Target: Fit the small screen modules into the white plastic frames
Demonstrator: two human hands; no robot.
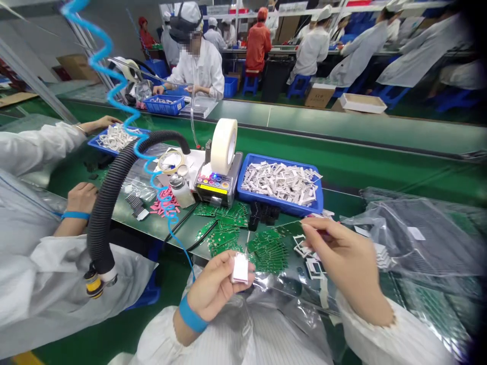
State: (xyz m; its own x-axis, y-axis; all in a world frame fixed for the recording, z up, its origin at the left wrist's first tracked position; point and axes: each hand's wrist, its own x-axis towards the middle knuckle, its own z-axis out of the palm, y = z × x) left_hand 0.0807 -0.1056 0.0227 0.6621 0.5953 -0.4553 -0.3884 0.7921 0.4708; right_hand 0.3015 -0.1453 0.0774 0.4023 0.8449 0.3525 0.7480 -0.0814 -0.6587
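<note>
The left hand (216,289) grips a small white pad (240,268) between thumb and fingers. The right hand (342,253) pinches its fingertips (310,225) together, just above small white frames (306,253), beside green circuit boards (268,251).

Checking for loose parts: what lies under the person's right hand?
Small white frame pieces lie on a clear plastic sheet beside stacked green circuit boards. Whatever is directly beneath the right hand is covered and cannot be seen.

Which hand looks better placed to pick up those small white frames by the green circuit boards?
Probably the right hand: its fingers hang just above the small white frames, while the left hand is farther off and holds a white piece.
</note>
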